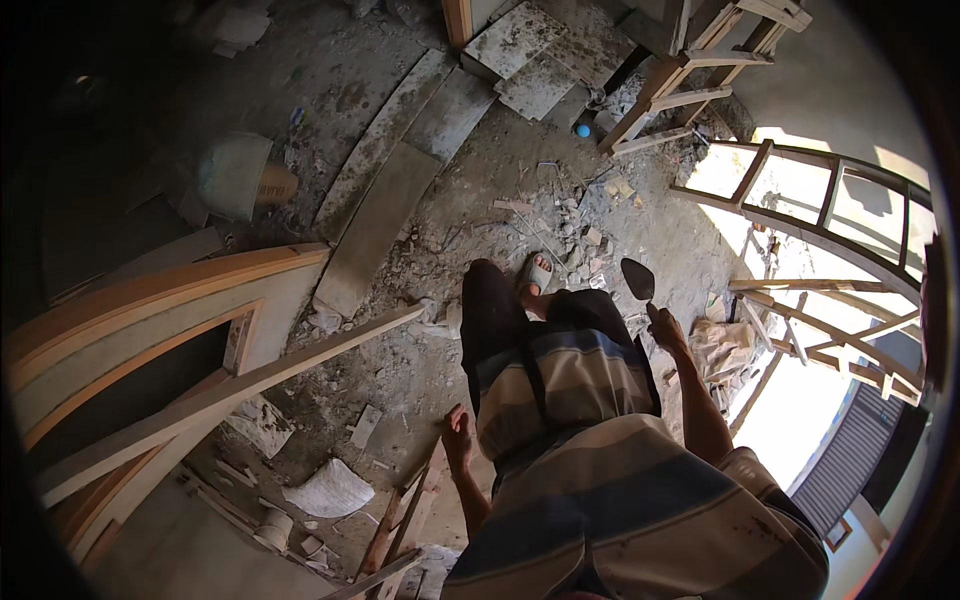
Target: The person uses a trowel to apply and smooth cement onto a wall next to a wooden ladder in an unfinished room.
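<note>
In my right hand (665,328) is a trowel (637,278) with a dark, rounded pointed blade. My fingers wrap round its handle, and the blade points away from me above the rubble-strewn floor. My left hand (457,437) hangs beside my left thigh, its fingers loosely curled, and I see nothing in them. Below it, wooden lengths (412,500) stand near my left forearm. One sandalled foot (537,270) shows ahead, stepping on the dusty floor; the other is hidden.
A long timber (230,398) slants across the left, by a wooden frame (165,290). Planks (385,205) lie ahead on the left. A wooden ladder-like frame (690,80) stands far right, with another frame (800,225) before the bright opening. A white sack (330,489) and broken debris litter the floor.
</note>
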### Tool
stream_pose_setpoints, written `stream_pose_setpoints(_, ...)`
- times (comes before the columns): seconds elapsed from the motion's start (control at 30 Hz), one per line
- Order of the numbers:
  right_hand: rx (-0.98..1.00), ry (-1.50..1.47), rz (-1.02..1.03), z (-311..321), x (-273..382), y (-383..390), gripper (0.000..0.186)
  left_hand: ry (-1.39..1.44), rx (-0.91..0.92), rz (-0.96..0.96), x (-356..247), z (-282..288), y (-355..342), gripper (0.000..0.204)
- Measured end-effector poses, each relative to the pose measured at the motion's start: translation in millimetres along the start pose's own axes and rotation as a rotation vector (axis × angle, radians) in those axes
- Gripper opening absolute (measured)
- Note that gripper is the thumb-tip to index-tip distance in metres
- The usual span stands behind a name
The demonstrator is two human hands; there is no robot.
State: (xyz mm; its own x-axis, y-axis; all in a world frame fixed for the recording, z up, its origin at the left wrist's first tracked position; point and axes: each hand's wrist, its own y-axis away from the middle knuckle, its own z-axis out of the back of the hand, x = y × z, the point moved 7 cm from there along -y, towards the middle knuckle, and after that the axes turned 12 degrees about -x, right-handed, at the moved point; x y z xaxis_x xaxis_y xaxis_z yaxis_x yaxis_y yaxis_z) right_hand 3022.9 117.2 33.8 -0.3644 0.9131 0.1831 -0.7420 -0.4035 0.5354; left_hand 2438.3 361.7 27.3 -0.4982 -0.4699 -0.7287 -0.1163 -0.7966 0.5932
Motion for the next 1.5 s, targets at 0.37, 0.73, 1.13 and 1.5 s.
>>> stream_pose_setpoints(0.37, 0.039, -0.167, 0.290, 125.9, 275.9, -200.1, 0.040, -0.215, -0.059, -0.014, -248.1, -34.0, -262.7, 0.043)
stream_pose_setpoints(0.73, -0.182, -0.548, -0.342, 116.4, 309.0, -480.7, 0.051, -0.629, 0.331, 0.122, -410.3, -313.7, -542.0, 0.086)
stream_pose_setpoints(1.13, 0.117, -0.040, 0.311, 111.0, 393.6, -798.5, 0.049, -1.144, 0.152, 0.223, -454.8, -444.2, -591.5, 0.097)
stream_pose_setpoints(1.5, -0.358, -0.167, 0.042, 50.2, 368.1, -985.6, 0.043, -1.271, 0.106, 0.220, -446.6, -496.8, -586.0, 0.092)
